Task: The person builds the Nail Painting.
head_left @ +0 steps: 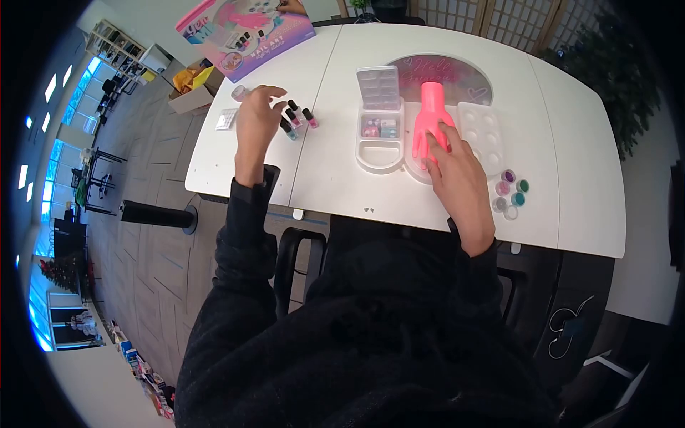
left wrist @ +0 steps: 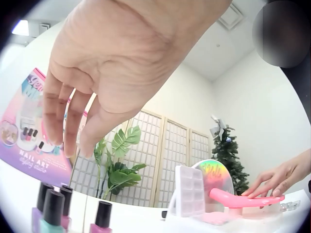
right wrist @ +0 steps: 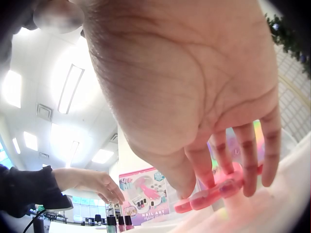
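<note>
A pink plastic model hand [head_left: 432, 103] lies fingers toward me on a white base in front of a shiny half-round backboard [head_left: 471, 75]. My right hand [head_left: 460, 182] rests on it, fingers extended over its fingers in the right wrist view. My left hand [head_left: 257, 132] hovers over the table's left part, fingers loosely bent and nothing between them. Just under and beside it stand several black-capped nail polish bottles [head_left: 310, 120], pink, purple and teal in the left wrist view. A white compartment case [head_left: 379, 155] with its lid [head_left: 378, 87] raised holds small items left of the model hand.
A white palette with round wells [head_left: 479, 118] lies right of the model hand, with several small glitter pots [head_left: 503, 188] nearby. A nail art box [head_left: 285, 36] stands at the back left. A small jar [head_left: 240, 93] and a white packet [head_left: 225, 120] lie near the left edge.
</note>
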Available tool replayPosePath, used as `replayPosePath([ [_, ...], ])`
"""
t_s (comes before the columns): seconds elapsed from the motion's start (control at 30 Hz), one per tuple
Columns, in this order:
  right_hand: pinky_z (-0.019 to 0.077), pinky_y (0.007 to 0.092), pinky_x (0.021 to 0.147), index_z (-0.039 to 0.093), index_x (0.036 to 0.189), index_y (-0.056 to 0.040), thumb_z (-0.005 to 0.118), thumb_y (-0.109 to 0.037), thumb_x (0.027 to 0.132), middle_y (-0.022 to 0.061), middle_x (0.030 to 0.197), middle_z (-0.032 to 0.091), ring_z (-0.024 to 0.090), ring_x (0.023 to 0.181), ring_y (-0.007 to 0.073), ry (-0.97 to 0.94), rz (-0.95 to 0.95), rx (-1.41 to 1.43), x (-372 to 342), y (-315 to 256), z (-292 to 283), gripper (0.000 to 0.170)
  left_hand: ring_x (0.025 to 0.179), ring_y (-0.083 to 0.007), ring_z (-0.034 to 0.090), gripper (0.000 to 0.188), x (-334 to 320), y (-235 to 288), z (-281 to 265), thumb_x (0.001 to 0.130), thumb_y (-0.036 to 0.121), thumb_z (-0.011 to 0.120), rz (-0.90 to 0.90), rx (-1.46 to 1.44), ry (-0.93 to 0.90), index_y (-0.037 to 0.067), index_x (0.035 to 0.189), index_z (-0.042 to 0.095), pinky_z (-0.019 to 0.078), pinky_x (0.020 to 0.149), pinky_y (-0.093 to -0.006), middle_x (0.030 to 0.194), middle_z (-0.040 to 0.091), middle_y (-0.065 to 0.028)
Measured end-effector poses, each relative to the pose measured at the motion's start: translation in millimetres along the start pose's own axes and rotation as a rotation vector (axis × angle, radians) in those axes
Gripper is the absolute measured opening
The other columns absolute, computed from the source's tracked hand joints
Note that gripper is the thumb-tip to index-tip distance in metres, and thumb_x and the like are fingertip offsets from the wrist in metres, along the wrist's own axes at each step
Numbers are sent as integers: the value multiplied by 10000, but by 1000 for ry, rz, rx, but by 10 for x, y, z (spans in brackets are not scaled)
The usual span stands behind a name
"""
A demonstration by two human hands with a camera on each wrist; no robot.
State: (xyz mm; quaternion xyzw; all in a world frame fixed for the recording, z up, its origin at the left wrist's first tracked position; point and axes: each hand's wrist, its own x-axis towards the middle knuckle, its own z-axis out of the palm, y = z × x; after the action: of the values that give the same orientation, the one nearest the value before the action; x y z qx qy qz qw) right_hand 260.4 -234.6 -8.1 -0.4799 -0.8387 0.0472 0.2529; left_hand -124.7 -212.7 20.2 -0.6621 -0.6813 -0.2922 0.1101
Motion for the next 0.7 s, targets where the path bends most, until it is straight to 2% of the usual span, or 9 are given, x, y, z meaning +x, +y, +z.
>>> replayPosePath([
  [0.03, 591, 442, 878, 685, 1320, -11, 710, -100, 946, 140, 1472, 572, 665, 1091, 324, 7, -5, 0, 0, 2, 1, 386, 903, -296, 778, 246, -12, -17, -27, 850, 35, 807, 0, 1, 2, 32, 1096, 799, 611, 770, -385, 1060, 788, -151],
  [0.1, 594, 441, 877, 685, 1321, -10, 712, -100, 943, 141, 1476, 571, 666, 1086, 324, 7, -5, 4, 0, -5, -6, 389, 898, -328, 762, 255, -26, -36, -76, 819, 127, 852, -275, 46, -134, 77, 1064, 807, 582, 772, -422, 1034, 797, -92],
  [0.13, 596, 439, 877, 685, 1322, -9, 714, -99, 941, 142, 1480, 569, 667, 1080, 324, 6, -2, 9, 6, -7, -15, 392, 888, -321, 767, 265, -35, -74, -77, 804, 178, 873, -273, 85, -150, 74, 1040, 813, 583, 766, -414, 996, 807, -97],
  [0.27, 603, 437, 877, 684, 1326, -8, 714, -96, 938, 148, 1488, 566, 668, 1072, 326, -1, -7, 18, 14, -10, -15, 399, 848, -328, 769, 217, -114, -57, -59, 796, 170, 873, -286, 72, -162, 50, 970, 824, 588, 752, -411, 905, 802, -133],
  [0.5, 606, 440, 886, 673, 1332, -6, 717, -92, 933, 166, 1485, 570, 671, 1080, 337, 10, -4, 20, 24, 1, 9, 411, 831, -331, 770, 144, -90, -259, 81, 805, 145, 850, -335, -9, -217, 69, 926, 838, 601, 745, -416, 897, 800, -132],
  [0.57, 605, 442, 890, 672, 1333, -7, 718, -91, 933, 167, 1486, 569, 672, 1083, 341, 6, 1, 24, 23, -12, 6, 412, 841, -333, 771, 133, -100, -294, 106, 808, 134, 837, -276, -3, -180, 79, 929, 841, 606, 756, -416, 902, 800, -131],
  [0.7, 598, 444, 911, 677, 1327, -8, 714, -92, 936, 163, 1494, 563, 673, 1099, 342, 18, -1, 34, 19, 11, 34, 401, 865, -332, 774, 157, -104, -329, 142, 828, 123, 804, -282, 13, -178, 90, 977, 840, 610, 772, -412, 941, 809, -115],
])
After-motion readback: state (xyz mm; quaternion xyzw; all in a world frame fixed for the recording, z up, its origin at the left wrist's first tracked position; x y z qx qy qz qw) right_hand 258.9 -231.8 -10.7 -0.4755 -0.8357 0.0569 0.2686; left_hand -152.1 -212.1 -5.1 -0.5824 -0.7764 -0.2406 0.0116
